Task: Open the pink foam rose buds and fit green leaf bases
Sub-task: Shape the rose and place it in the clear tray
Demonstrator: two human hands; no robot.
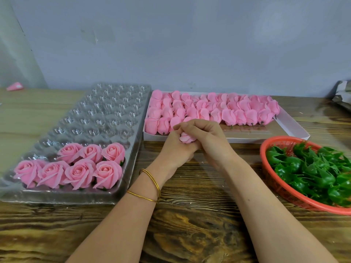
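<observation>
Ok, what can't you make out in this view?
Head view only:
- Rose bud: mostly hidden by the left hand and right hand curled round it; opened or not, unclear.
- Red basket of leaf bases: cut off by the right edge.
- Grey package, far right: cut off by the edge.
- Pink object, far left: too small to identify.

Just in front of the white box (284, 130), left hand (175, 149) and right hand (206, 135) are wrapping one pink bud (185, 139), hiding all but a sliver. Right of the box, the red basket (266, 147) is running off the frame edge. Far left of the box, a small pink object (14, 86) is blurring beyond identification.
</observation>
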